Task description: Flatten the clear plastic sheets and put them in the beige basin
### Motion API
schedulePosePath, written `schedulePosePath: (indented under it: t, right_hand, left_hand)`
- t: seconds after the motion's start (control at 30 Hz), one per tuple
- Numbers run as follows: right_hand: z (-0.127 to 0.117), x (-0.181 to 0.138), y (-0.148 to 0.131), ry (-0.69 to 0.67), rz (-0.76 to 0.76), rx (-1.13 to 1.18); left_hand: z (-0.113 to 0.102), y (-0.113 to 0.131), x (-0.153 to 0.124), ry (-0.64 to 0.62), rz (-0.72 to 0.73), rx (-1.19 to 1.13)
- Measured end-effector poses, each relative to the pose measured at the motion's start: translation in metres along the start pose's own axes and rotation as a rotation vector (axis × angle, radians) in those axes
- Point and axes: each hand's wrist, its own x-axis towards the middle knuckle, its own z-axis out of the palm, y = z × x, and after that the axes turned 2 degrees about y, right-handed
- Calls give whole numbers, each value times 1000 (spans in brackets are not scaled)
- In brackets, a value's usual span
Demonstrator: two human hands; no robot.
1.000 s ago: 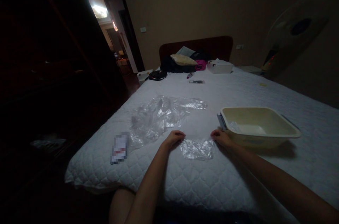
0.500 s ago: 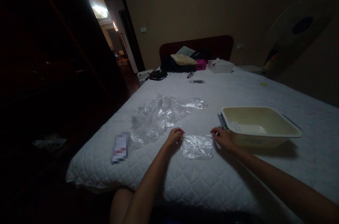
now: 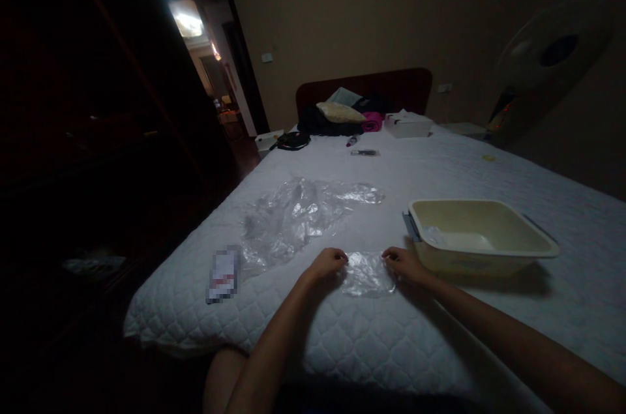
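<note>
Your left hand (image 3: 330, 264) and right hand (image 3: 403, 264) are set apart, fingertips seemingly pinching the far edge of a small clear plastic piece (image 3: 368, 276), probably so the flimsy film lies flat between them. It rests on the quilted bed (image 3: 337, 339) right before you. At ten o'clock a larger crumpled plastic sheet (image 3: 298, 215) sprawls, at nine a blurred packet (image 3: 223, 276); the cream bin (image 3: 476, 263) sits around two, open side up, presumably for easy reach.

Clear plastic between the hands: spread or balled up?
Spread: the clear plastic lies as a flattish, wrinkled rectangle on the bed between left hand and right hand. Cannot tell whether it's doubled over.
</note>
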Motion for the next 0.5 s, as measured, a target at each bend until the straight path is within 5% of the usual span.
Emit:
schedulePosePath:
  t: [0.17, 0.27, 0.5]
  right_hand:
    - [-13, -6, 12, 36, 201, 94]
    - [-15, -15, 22, -65, 332, 174]
    - [-13, -26, 23, -199, 400, 431]
  left_hand:
    - [-20, -13, -7, 32, -90, -70]
    - [-29, -22, -15, -45, -198, -110]
    - [-25, -24, -17, -196, -320, -231]
